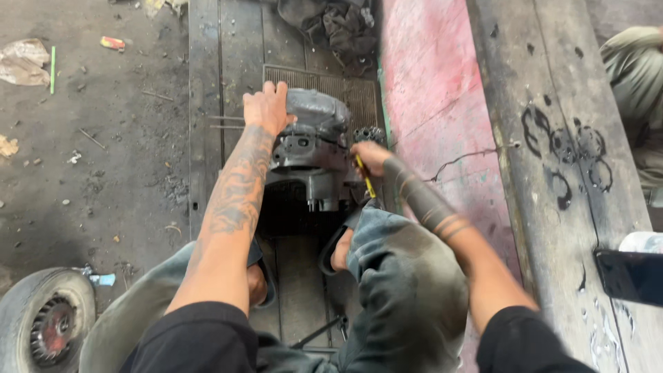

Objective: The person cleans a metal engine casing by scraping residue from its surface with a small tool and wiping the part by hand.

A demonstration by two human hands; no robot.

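A grey metal engine block (pixel 314 148) lies on a dark metal floor plate (pixel 207 103) between my knees. My left hand (pixel 266 107) presses down on the block's upper left corner, fingers spread over its casing. My right hand (pixel 369 155) is at the block's right side, closed around a thin tool with a yellow handle (pixel 366 181) that points down toward the engine's lower edge. Both forearms are tattooed. My foot in a sandal (pixel 340 250) sits just below the block.
A ribbed grate (pixel 359 93) lies behind the engine, and dark rags (pixel 335 24) beyond it. A pink painted strip (pixel 442 90) and a grey beam (pixel 552 138) run along the right. A small wheel (pixel 45 324) sits at lower left. Another person's trouser leg (pixel 639 76) shows at far right.
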